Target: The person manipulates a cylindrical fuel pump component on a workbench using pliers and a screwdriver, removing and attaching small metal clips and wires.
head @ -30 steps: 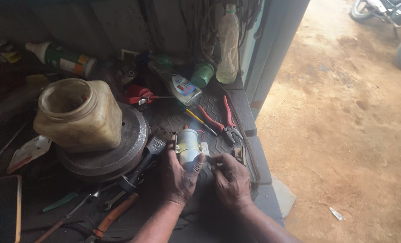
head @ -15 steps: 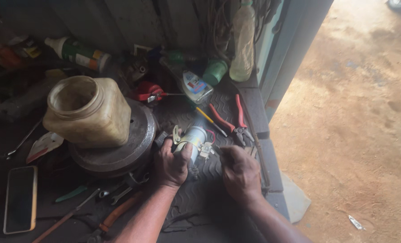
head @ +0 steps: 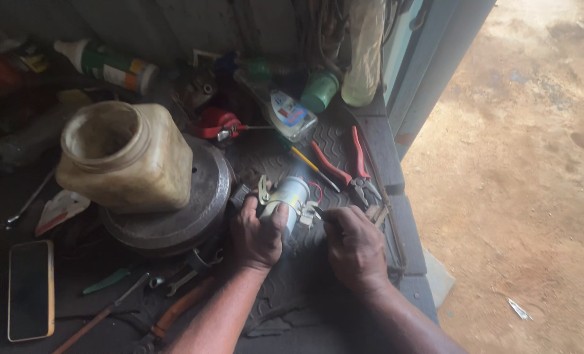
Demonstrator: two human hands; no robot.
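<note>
My left hand grips a small silver cylindrical part with thin red wires and metal tabs, holding it on the dark ribbed rubber mat. My right hand is closed on a thin tool whose tip touches the tabs on the cylinder's right side. Red-handled pliers lie just beyond my right hand. A yellow-handled screwdriver lies beside the cylinder's far end.
A yellowed plastic jar stands on a round metal disc to the left. A phone lies at far left. Wrenches and an orange-handled tool lie near my left arm. Bottles line the back. Dirt ground lies beyond the bench edge.
The view has shifted a little. Both hands stay on the silver cylinder; my right hand has drawn slightly closer to its right side with the thin tool.
</note>
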